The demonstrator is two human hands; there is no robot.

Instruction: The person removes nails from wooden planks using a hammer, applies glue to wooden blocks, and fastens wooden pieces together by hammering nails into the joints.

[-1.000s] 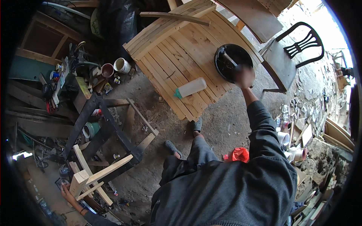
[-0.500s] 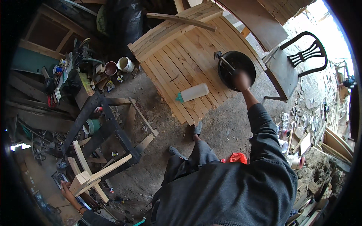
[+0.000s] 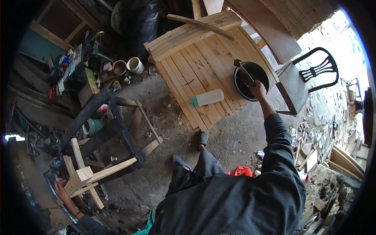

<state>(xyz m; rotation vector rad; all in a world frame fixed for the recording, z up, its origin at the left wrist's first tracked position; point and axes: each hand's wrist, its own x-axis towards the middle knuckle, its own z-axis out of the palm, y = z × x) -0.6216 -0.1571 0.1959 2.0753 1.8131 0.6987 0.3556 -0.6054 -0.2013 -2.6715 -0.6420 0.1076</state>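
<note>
At the right side of the wooden table my right hand (image 3: pixel 258 90) is closed round the handle of a hammer (image 3: pixel 246 73). The hammer lies slantwise over a round black basin (image 3: pixel 235 83), its dark head by the far left rim. A translucent squeeze bottle with a green cap (image 3: pixel 210 97) lies on the slatted tabletop (image 3: pixel 207 55). Far to the left, my left hand (image 3: pixel 61 189) grips the end of a pale and black wooden frame (image 3: pixel 113 169), next to its pale block. Its fingers are small and partly shaded there.
A loose plank (image 3: pixel 201 26) lies across the table's far end. A chair with a black back (image 3: pixel 301 84) stands right of the table. Two paint buckets (image 3: pixel 135 65), stacked timber and tools crowd the left. Rubble and wood scraps (image 3: pixel 333 188) lie at the right. A red bag (image 3: pixel 242 171) is beside me.
The view has shifted and turned slightly. My right hand has drawn the hammer's head in toward the basin's rim. My left hand stays at the wooden frame.
</note>
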